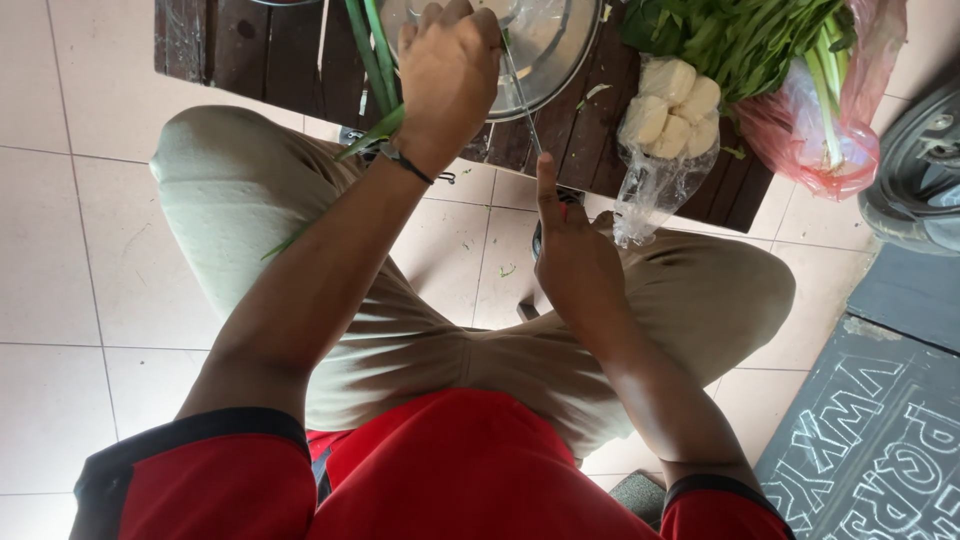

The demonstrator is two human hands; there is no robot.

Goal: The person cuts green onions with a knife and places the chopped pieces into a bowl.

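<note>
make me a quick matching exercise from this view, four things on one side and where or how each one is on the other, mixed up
Things:
1. left hand
2. right hand
3. clear bag of pale blocks
4. leafy greens

Places or states:
A. lying in a pink bag at the right end of the wooden table
B. raised over the metal bowl, gripping green stalks
C. between the bowl and the pink bag, its loose end hanging off the table edge
D. below the table edge, holding a knife whose blade points toward the bowl

Pairs: 1-B, 2-D, 3-C, 4-A
</note>
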